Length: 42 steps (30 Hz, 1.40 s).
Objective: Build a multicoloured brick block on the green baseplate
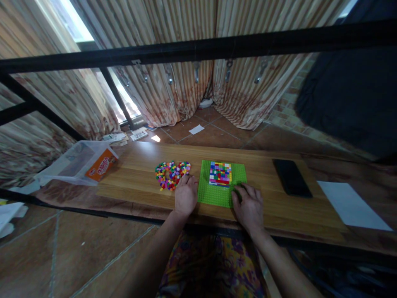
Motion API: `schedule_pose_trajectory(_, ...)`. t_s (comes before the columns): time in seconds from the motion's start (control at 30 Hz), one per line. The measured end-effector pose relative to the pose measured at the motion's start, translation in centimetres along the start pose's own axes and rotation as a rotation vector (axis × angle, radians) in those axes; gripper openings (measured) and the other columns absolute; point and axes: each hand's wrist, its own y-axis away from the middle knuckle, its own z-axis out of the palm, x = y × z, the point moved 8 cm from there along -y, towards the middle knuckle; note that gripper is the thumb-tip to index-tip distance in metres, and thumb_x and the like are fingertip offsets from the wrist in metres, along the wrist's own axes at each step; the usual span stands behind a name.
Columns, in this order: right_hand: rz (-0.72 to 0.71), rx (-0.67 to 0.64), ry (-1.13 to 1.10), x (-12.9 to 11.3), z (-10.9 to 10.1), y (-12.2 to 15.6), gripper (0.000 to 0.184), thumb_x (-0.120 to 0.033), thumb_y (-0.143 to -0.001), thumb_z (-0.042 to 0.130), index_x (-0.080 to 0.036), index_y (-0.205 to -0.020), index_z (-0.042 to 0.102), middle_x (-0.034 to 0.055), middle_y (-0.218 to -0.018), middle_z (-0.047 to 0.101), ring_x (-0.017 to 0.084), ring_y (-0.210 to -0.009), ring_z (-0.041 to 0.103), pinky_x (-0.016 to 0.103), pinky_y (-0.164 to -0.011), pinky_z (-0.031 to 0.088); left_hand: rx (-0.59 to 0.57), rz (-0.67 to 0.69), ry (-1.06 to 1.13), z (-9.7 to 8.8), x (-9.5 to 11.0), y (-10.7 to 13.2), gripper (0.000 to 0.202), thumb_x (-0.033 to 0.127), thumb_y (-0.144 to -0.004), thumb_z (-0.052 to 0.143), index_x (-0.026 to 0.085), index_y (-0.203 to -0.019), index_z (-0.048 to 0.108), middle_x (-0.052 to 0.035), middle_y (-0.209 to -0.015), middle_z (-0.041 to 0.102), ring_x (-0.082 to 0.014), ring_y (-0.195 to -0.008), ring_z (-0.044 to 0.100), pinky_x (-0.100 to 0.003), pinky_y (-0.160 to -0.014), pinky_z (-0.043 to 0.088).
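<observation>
A green baseplate (217,194) lies on a low wooden board (139,178), with a block of many-coloured small bricks (220,173) built on its far half. A loose pile of small coloured bricks (170,171) lies to its left. My left hand (185,194) rests knuckles-up between the pile and the plate, its fingertips at the pile's near edge, fingers curled down; what they hold is hidden. My right hand (248,205) lies on the plate's near right corner, fingers bent and pressed onto it.
A black phone (291,177) lies on the board's right part, a white sheet (352,205) beyond it. A clear plastic box with an orange label (83,163) lies at the left. A black metal frame (198,47) crosses above; curtains hang behind.
</observation>
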Motion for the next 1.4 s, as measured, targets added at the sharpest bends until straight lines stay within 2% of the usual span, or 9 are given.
schedule_pose_trajectory(0.17, 0.007, -0.012, 0.004, -0.1, -0.2, -0.1, 0.027, -0.032, -0.091, 0.051, -0.019, -0.106, 0.069, 0.0120, -0.116, 0.063, 0.029, -0.106, 0.049, 0.044, -0.090, 0.042, -0.038, 0.028, 0.247, -0.1, 3.2, -1.4, 0.015, 0.017, -0.089, 0.052, 0.019, -0.089, 0.067, -0.0041, -0.090, 0.064, -0.0155, -0.085, 0.061, -0.027, -0.080, 0.050)
schedule_pose_trajectory(0.37, 0.015, -0.023, -0.011, -0.3, -0.3, -0.1, 0.027, -0.031, -0.091, 0.051, -0.018, -0.108, 0.068, 0.0124, -0.117, 0.062, 0.028, -0.108, 0.049, 0.043, -0.091, 0.042, -0.117, 0.089, 0.282, 1.1, 5.7, -3.0, 0.013, 0.017, -0.088, 0.055, 0.020, -0.086, 0.067, -0.0032, -0.089, 0.065, -0.0154, -0.085, 0.060, -0.028, -0.081, 0.049)
schedule_pose_trajectory(0.53, 0.029, -0.034, -0.015, -0.4, -0.4, -0.2, 0.028, -0.031, -0.092, 0.050, -0.018, -0.107, 0.068, 0.0128, -0.118, 0.062, 0.028, -0.108, 0.049, 0.042, -0.091, 0.041, -0.139, 0.115, 0.257, 1.8, 5.9, -3.6, 0.012, 0.019, -0.087, 0.057, 0.021, -0.084, 0.068, -0.0025, -0.087, 0.065, -0.0152, -0.084, 0.060, -0.027, -0.081, 0.048)
schedule_pose_trajectory(0.77, 0.038, -0.034, -0.043, -0.3, -0.3, -0.2, 0.029, -0.031, -0.092, 0.048, -0.020, -0.108, 0.068, 0.0128, -0.118, 0.061, 0.029, -0.108, 0.048, 0.043, -0.089, 0.040, -0.134, 0.085, 0.251, 2.2, 5.7, -4.1, 0.013, 0.019, -0.087, 0.057, 0.022, -0.082, 0.068, -0.0014, -0.083, 0.065, -0.0141, -0.079, 0.061, -0.026, -0.076, 0.047)
schedule_pose_trajectory(0.9, 0.035, -0.030, -0.048, -0.3, -0.2, -0.2, 0.029, -0.031, -0.092, 0.047, -0.020, -0.109, 0.068, 0.0129, -0.118, 0.061, 0.029, -0.108, 0.048, 0.043, -0.090, 0.040, -0.087, 0.159, 0.180, 2.2, 6.2, -3.5, 0.020, 0.021, -0.091, 0.050, 0.021, -0.079, 0.066, -0.0027, -0.083, 0.064, -0.0146, -0.081, 0.060, -0.026, -0.076, 0.046)
schedule_pose_trajectory(1.03, 0.037, -0.045, -0.039, -0.3, -0.2, -0.3, 0.029, -0.031, -0.092, 0.047, -0.020, -0.109, 0.067, 0.0129, -0.118, 0.061, 0.028, -0.109, 0.048, 0.043, -0.091, 0.040, -0.045, 0.235, 0.122, 2.4, 6.7, -2.9, 0.025, 0.020, -0.094, 0.044, 0.020, -0.083, 0.066, -0.0047, -0.089, 0.065, -0.0165, -0.088, 0.059, -0.029, -0.082, 0.046)
schedule_pose_trajectory(1.2, 0.065, -0.045, -0.043, -0.3, 0.0, -0.3, 0.028, -0.030, -0.092, 0.048, -0.019, -0.109, 0.068, 0.0131, -0.119, 0.061, 0.029, -0.110, 0.048, 0.044, -0.092, 0.041, -0.079, 0.246, 0.039, 2.7, 6.9, -3.1, 0.026, 0.020, -0.094, 0.043, 0.019, -0.082, 0.066, -0.0057, -0.087, 0.066, -0.0185, -0.087, 0.059, -0.032, -0.081, 0.047)
schedule_pose_trajectory(1.33, 0.067, -0.018, -0.138, -0.1, -0.2, -0.3, 0.028, -0.031, -0.091, 0.048, -0.020, -0.106, 0.068, 0.0124, -0.116, 0.063, 0.027, -0.109, 0.051, 0.043, -0.092, 0.042, -0.066, 0.223, 0.066, 2.4, 6.8, -3.3, 0.025, 0.022, -0.094, 0.043, 0.020, -0.082, 0.065, -0.0051, -0.085, 0.067, -0.0189, -0.084, 0.061, -0.033, -0.079, 0.049)
schedule_pose_trajectory(1.4, 0.087, 0.034, -0.223, 1.2, -1.1, -0.6, 0.029, -0.032, -0.092, 0.045, -0.020, -0.106, 0.068, 0.0116, -0.112, 0.065, 0.025, -0.106, 0.055, 0.040, -0.091, 0.044, -0.016, 0.218, 0.122, 1.9, 6.7, -2.9, 0.021, 0.021, -0.094, 0.045, 0.020, -0.090, 0.065, -0.0050, -0.090, 0.068, -0.0193, -0.088, 0.062, -0.033, -0.082, 0.050)
